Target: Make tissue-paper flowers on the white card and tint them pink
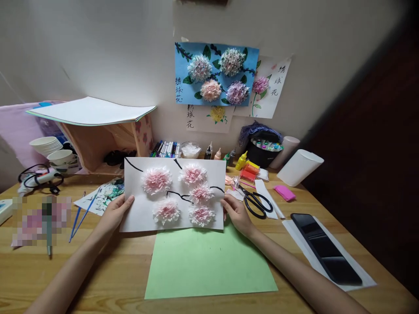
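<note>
Both my hands hold up a white sheet of paper (137, 220) above the table. Several fluffy pink-and-white paper flowers (156, 179) are fixed on it, with short black branch strokes painted between them. My left hand (116, 213) pinches the sheet's left edge, thumb in front and the other fingers hidden behind. At the right edge my right hand (238, 213) grips it in the same way. Beneath the raised sheet a light green sheet (211, 266) lies flat on the wooden table. Black-handled scissors (257, 203) lie just right of my right hand.
Finished flower pictures (216, 74) hang on the wall. Markers (166, 149), paint bottles (241, 160) and a black marker case (264, 148) line the back. Left are paper cups (61, 159) and blue brushes (80, 218); right, a pink packet (284, 192) and a black phone-like slab (325, 248).
</note>
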`<state>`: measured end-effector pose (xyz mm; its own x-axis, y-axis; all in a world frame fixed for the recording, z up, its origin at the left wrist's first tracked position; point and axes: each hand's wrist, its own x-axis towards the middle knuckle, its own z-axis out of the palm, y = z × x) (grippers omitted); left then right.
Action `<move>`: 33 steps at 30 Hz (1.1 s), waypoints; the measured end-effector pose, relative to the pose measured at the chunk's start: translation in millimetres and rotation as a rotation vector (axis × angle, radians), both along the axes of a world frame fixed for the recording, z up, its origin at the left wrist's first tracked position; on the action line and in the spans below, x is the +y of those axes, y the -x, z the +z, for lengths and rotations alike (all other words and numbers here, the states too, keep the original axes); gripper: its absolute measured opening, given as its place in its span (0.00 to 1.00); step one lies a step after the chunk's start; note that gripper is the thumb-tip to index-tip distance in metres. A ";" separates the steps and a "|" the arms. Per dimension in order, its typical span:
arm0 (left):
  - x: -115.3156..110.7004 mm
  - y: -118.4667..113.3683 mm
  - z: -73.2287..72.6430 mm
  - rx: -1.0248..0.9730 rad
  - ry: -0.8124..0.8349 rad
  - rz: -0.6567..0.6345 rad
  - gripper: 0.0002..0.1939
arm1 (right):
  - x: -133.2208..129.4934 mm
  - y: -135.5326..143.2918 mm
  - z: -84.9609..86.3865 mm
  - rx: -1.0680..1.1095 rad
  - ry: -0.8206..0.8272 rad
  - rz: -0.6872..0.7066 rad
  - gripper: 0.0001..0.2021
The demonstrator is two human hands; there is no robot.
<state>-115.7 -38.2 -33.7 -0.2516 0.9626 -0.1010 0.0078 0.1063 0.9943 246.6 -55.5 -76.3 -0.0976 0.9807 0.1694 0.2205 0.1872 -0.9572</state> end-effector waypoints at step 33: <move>-8.2 -12.9 -7.4 0.025 0.124 -0.105 0.31 | 10.0 -2.0 -11.8 0.380 0.215 -0.053 0.14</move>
<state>-102.8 -46.4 -41.1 -0.1544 0.9643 -0.2152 0.0502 0.2252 0.9730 248.7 -45.5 -88.1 -0.0165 0.9995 -0.0251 -0.1505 -0.0273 -0.9882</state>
